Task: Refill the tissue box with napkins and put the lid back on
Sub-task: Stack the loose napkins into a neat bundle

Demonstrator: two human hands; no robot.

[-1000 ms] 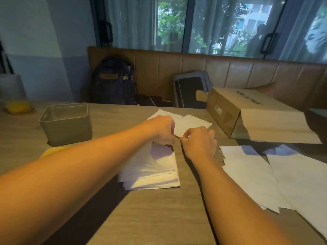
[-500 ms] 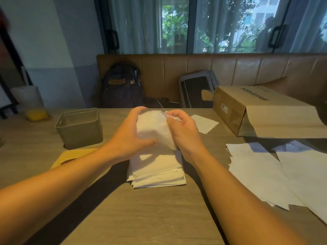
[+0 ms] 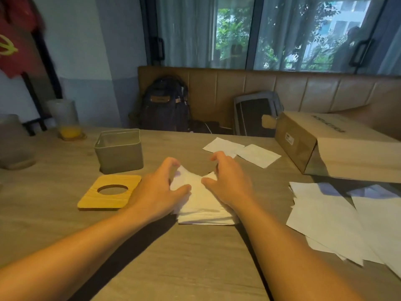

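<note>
**Napkin joins the stack; box not yet filled**

On the table point(image 3: 195, 268), seen from the head camera, both hands have come back down onto the napkin stack point(image 3: 204, 205). Half a second ago they held a single folded napkin up off the pile; a second ago they were reaching to the far loose sheets. Now that napkin lies on top, its middle still humped between the hands. The left hand point(image 3: 160, 190) cups the stack's left side, fingers curled and slightly spread, thumb pressing the top sheet. The right hand point(image 3: 227, 181) mirrors it, fingers arched and parted, thumb tip on the paper; neither hand pinches anything closed. I judge this as gathering and squaring the pile before it goes in, so the refill itself has not begun.

The tissue box point(image 3: 119, 151) stands open and empty, near the stack to its left and farther back. Its lid point(image 3: 109, 192), yellow wood with a round hole, lies flat just in front of the box, close beside the left wrist. Two loose napkins point(image 3: 240, 152) remain beyond the right hand. A brown paper bag point(image 3: 338, 148) and spread white sheets point(image 3: 338, 216) crowd the right side. Bare tabletop lies between stack and box, so the carry looks unobstructed; the lid is the one thing the left hand might nudge.
</note>
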